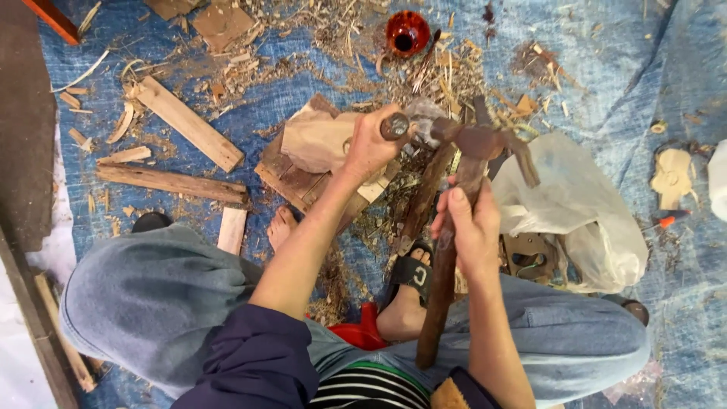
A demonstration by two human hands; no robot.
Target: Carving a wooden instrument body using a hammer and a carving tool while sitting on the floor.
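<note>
On a blue tarpaulin [621,68] strewn with shavings, a wooden-handled hammer [462,189] and a chisel [395,126] are gripped above a carved wood block [318,140].

The tarpaulin is seen to be creased and littered with pale chips, splinters and rough flat planks [188,123]. A crumpled translucent plastic bag [575,204] is laid just right of the hammer. The smooth, pale, rounded block is rested on a darker board [291,178]. The hammer's long, dark, worn handle is clasped by the right hand [469,235], fingers fully curled round it, its rusty head raised near the chisel. The chisel's round butt is enclosed by the left hand [371,148], clenched tight, directly over the block.
</note>
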